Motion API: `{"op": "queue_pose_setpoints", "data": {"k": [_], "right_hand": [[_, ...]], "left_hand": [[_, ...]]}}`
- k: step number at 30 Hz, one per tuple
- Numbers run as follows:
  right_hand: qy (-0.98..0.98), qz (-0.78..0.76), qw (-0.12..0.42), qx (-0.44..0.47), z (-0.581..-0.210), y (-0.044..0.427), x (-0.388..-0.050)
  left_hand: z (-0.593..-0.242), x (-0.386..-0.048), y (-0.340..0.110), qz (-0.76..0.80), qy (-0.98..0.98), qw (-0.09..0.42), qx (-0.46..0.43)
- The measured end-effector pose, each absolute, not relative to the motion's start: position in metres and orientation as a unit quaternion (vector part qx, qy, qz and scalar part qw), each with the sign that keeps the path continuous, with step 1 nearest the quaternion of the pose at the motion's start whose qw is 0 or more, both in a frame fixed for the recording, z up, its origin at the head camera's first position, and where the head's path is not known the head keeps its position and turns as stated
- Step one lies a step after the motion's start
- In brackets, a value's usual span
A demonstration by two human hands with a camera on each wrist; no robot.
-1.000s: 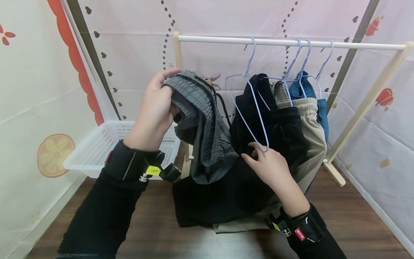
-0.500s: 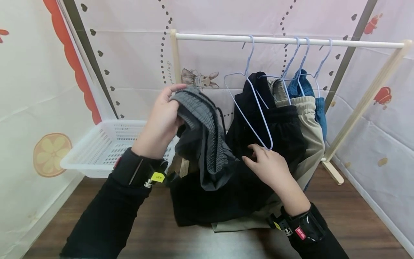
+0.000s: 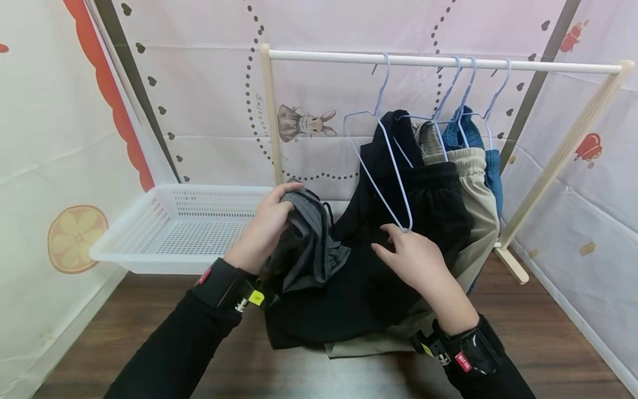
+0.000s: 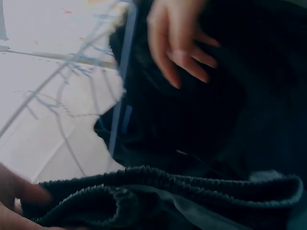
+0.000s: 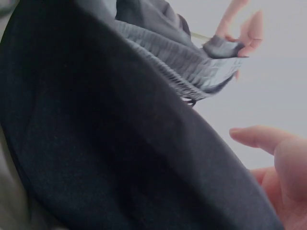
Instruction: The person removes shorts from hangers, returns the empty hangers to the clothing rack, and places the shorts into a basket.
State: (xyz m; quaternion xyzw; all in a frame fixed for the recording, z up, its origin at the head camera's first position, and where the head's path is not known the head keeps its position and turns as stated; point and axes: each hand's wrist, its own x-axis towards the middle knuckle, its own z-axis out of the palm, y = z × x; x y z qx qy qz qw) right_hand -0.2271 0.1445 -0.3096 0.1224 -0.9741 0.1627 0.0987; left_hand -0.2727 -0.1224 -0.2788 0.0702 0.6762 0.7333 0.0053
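My left hand (image 3: 264,228) grips a dark grey garment (image 3: 310,241) by its gathered elastic waistband, thumb on top; the garment hangs bunched left of the empty hanger (image 3: 367,172). My right hand (image 3: 416,259) is at that hanger's lower corner, its fingers loosely bent and touching or just beside the wire. Behind them hang black trousers (image 3: 349,302), their legs draped low. The left wrist view shows the grey waistband (image 4: 158,179) folded in the foreground, with the right hand (image 4: 178,38) beyond. The right wrist view has the right thumb extended beside black cloth (image 5: 120,134).
A white rod (image 3: 324,56) on wooden posts carries several blue hangers. Beige trousers (image 3: 473,183) and a blue garment (image 3: 493,172) hang right of the black ones. A white perforated basket (image 3: 149,257) stands at the left on the brown floor (image 3: 164,310).
The left hand has lowered the grey garment, away from the rod, and the garment is more bunched. The empty hanger has swung slightly; the right hand has hardly moved.
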Motion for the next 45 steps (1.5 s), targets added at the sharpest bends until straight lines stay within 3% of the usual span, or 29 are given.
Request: {"op": "queue_pose_setpoints", "data": {"k": [6, 13, 18, 26, 45], "right_hand": [[-0.974, 0.155, 0.096, 0.135, -0.311, 0.144, -0.228], [-0.974, 0.159, 0.086, 0.134, -0.312, 0.143, -0.228], [-0.974, 0.151, 0.087, 0.147, -0.314, 0.139, -0.227], [-0.972, 0.142, 0.091, 0.164, -0.321, 0.132, -0.226], [-0.978, 0.101, 0.002, 0.182, -0.335, 0.123, -0.23]], "left_hand": [[-0.305, -0.273, -0.117, 0.665, 0.739, 0.031, 0.103], [-0.34, -0.275, -0.113, 0.387, 0.907, -0.02, 0.166], [-0.354, -0.271, -0.108, 0.274, 0.947, -0.028, 0.165], [-0.378, -0.281, -0.112, 0.218, 0.96, -0.01, 0.177], [-0.4, -0.305, -0.103, 0.149, 0.979, 0.038, 0.134]]}}
